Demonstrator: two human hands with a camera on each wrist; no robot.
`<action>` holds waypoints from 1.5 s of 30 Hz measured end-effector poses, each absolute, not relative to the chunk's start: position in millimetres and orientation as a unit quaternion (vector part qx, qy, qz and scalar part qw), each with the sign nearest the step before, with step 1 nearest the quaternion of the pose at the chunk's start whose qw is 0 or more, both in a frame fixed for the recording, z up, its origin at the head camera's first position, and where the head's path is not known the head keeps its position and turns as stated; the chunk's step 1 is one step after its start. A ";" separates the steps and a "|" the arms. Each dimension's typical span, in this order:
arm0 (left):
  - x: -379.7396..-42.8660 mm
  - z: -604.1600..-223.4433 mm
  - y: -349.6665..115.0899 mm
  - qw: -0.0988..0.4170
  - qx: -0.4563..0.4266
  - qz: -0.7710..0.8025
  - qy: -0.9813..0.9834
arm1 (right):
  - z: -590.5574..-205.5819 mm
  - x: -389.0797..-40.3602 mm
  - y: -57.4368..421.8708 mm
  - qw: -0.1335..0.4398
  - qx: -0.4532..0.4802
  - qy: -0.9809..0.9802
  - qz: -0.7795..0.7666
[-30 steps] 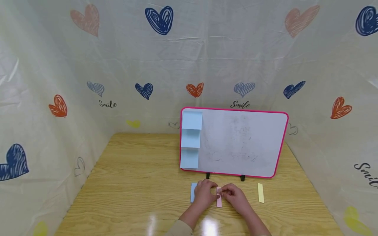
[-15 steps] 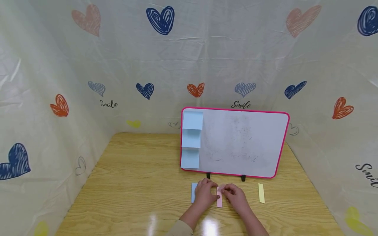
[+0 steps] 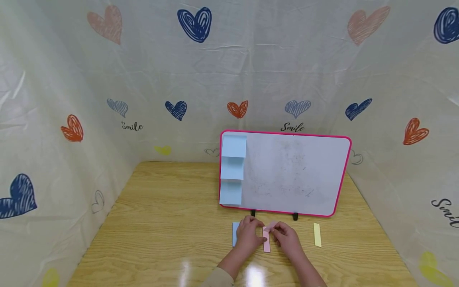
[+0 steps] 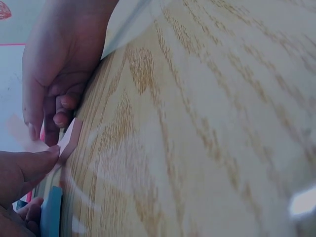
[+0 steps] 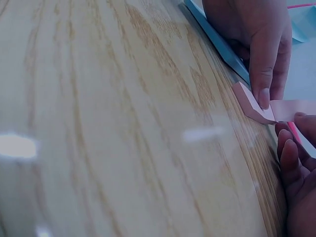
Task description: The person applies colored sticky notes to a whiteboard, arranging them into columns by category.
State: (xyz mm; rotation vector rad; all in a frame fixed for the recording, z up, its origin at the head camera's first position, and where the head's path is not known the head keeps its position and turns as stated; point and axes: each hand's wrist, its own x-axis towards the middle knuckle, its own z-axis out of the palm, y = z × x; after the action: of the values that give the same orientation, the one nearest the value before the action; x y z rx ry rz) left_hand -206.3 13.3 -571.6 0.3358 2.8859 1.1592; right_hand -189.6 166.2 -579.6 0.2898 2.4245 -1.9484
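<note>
A narrow pink sticky-note pad [image 3: 266,245] lies on the table in the head view. My left hand [image 3: 248,234] grips it, with the thumb pressed on its top face and the index finger at its far end. My right hand [image 3: 288,238] pinches the loose end of the top pink sheet [image 5: 291,108], which is lifted off the pad and bent to the right. In the left wrist view the left thumb [image 4: 42,160] lies over the pink pad [image 4: 70,140]. A blue sticky-note pad [image 3: 234,234] sits beside my left hand, partly covered by it.
Behind the hands a pink-framed whiteboard [image 3: 287,175] stands on black feet [image 3: 295,216]. Light-blue square notes [image 3: 232,168] hang in a column along its left side. A yellow sticky-note pad [image 3: 317,234] lies to the right on the wooden table [image 3: 161,223].
The right hand has drawn the pink sheet's end up and slightly right, so more of the sheet stands away from the pad. The left hand stays in nearly the same place on the pad.
</note>
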 end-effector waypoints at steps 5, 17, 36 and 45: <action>-205.6 -570.6 13.0 0.006 0.108 0.369 0.923 | -579.7 -189.5 167.1 0.010 0.093 0.774 -0.626; -205.1 -568.6 12.8 0.013 0.108 0.367 0.924 | -581.6 -189.0 168.6 0.007 0.092 0.764 -0.638; -204.3 -570.1 12.4 0.004 0.114 0.370 0.922 | -578.6 -187.1 168.3 -0.003 0.084 0.753 -0.653; -204.8 -570.1 12.5 0.002 0.113 0.367 0.923 | -580.7 -187.8 168.9 -0.004 0.083 0.752 -0.654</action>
State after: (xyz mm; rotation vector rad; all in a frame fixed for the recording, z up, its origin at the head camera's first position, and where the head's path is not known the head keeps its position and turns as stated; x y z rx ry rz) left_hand -204.8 12.5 -570.1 0.3549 2.8967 1.1515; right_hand -187.8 168.9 -580.7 0.2626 2.3673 -2.0600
